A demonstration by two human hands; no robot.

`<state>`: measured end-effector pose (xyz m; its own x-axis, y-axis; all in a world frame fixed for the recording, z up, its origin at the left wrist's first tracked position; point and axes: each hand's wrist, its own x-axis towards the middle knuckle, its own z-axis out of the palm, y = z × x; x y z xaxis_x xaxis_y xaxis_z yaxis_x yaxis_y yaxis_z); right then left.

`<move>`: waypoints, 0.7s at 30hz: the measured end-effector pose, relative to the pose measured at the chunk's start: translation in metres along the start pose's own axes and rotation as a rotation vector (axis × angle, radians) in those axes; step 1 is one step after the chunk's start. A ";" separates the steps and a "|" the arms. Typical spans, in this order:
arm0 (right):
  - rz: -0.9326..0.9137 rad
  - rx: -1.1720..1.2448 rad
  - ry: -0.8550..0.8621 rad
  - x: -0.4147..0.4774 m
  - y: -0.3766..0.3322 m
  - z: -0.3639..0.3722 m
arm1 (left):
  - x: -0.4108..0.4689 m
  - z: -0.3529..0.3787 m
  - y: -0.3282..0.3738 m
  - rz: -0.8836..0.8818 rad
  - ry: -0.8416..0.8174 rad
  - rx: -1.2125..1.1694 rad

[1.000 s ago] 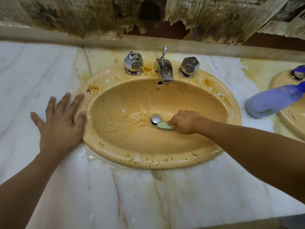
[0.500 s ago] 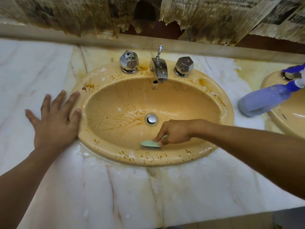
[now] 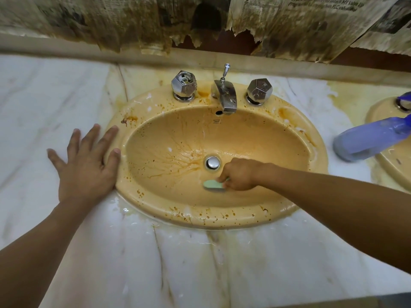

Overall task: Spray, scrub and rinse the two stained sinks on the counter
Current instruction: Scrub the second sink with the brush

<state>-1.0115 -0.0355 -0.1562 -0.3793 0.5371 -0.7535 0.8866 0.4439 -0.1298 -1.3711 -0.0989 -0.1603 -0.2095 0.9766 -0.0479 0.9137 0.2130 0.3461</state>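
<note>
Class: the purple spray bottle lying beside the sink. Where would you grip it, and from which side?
Likely the middle of the spray bottle, from above: it lies tilted, base on the counter, nozzle end toward the second sink, so the rounded barrel faces up, unobstructed.

Broad open marble along the front of the counter (image 3: 155, 263) and out to the far left. Blocked at the left rim of the sink (image 3: 222, 216) by the left hand (image 3: 85, 165), flat and spread, index finger and thumb touching the rim. Open inside across the left half of the basin. Taken up just in front of the drain stopper (image 3: 212, 162) by the right hand (image 3: 239, 174) gripping a scrub pad (image 3: 213, 184), forearm over the right front rim. Crowded at the back by the left knob (image 3: 184, 84), spout (image 3: 226, 96) and right knob (image 3: 259, 89). Narrowed on the right by a spray bottle (image 3: 369, 141), tilted across the rim of the second sink (image 3: 391, 165).
</note>
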 end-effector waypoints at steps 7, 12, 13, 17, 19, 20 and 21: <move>0.090 -0.268 0.162 0.002 0.004 0.006 | -0.001 -0.001 -0.001 -0.003 -0.001 0.010; 0.039 -0.341 0.184 -0.014 0.011 0.019 | -0.002 0.000 0.000 0.002 0.009 -0.010; 0.033 -0.369 0.190 -0.015 0.012 0.017 | -0.002 0.001 0.001 0.000 0.010 -0.013; 0.072 -0.403 0.233 -0.003 -0.003 0.007 | 0.000 0.000 0.000 0.003 0.008 -0.033; 0.090 -0.340 0.236 0.005 -0.007 0.009 | -0.001 0.001 0.000 0.004 0.015 -0.037; 0.089 -0.289 0.231 0.007 -0.005 0.011 | -0.001 0.001 0.000 0.004 0.017 -0.037; 0.081 -0.227 0.204 0.005 -0.002 0.013 | -0.001 0.001 0.000 0.006 0.017 -0.039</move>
<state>-1.0116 -0.0425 -0.1681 -0.3756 0.6996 -0.6079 0.8428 0.5306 0.0899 -1.3704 -0.0998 -0.1609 -0.2103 0.9772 -0.0297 0.9009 0.2055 0.3822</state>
